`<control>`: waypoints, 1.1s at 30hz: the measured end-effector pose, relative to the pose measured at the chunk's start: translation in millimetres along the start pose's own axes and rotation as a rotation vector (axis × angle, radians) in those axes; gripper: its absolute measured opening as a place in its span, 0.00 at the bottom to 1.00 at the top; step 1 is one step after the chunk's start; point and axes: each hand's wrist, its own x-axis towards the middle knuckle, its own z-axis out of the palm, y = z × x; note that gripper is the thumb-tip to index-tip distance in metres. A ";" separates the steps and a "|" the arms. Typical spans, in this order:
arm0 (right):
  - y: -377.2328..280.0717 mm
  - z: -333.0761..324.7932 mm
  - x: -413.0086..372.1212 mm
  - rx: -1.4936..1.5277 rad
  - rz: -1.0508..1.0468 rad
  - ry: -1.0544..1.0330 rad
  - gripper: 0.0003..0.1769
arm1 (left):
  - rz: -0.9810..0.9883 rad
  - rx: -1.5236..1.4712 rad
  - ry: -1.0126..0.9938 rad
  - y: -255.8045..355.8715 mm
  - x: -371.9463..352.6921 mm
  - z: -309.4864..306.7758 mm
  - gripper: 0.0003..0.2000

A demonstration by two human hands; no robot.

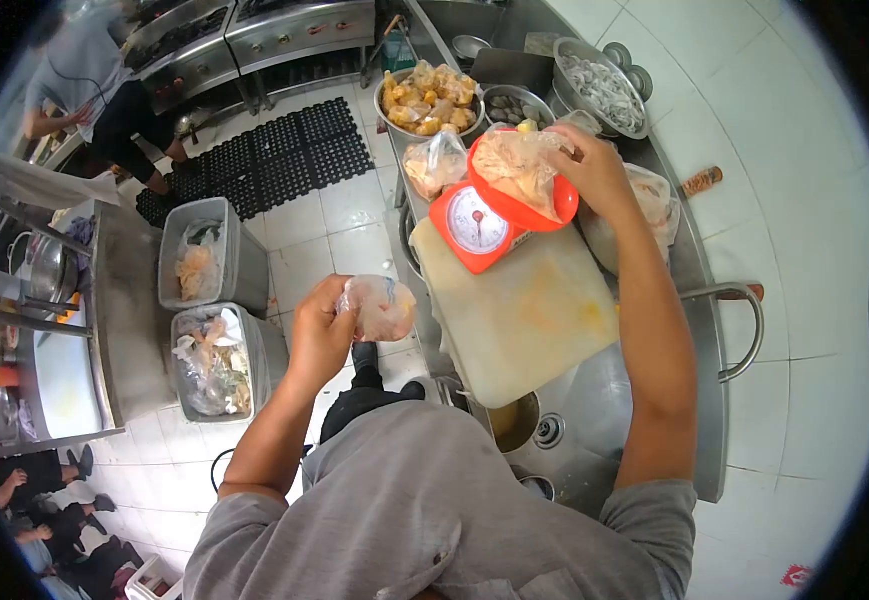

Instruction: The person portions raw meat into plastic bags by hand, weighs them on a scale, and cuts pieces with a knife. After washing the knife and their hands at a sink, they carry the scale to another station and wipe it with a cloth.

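Note:
My left hand (322,325) is closed on a small clear plastic bag (378,308) with pale pinkish contents, held out over the floor beside the counter. A red kitchen scale (474,228) with a round white dial stands on the far end of a worn cutting board (524,310). On the scale's red tray (566,203) lies a clear bag of pale orange-pink food (516,172). My right hand (586,165) is at the tray's right side, its fingers closed on the plastic of that bag.
Bowls of bagged orange food (428,100) and grey strips (600,92) stand beyond the scale. A sink (594,400) is below the board. Two grey bins (216,360) are at left. One person (89,80) stands near the stoves; others sit bottom left.

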 end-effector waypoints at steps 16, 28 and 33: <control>8.7 -22.4 18.3 0.125 0.136 0.088 0.15 | 0.124 0.007 -0.119 13.0 25.6 7.1 0.05; 23.8 -116.8 -93.3 0.143 0.361 0.047 0.15 | 0.098 -0.144 -0.375 47.0 47.8 103.7 0.08; 67.9 -73.9 -159.5 0.102 0.494 0.115 0.14 | 0.282 -0.102 -0.344 51.6 49.8 151.6 0.08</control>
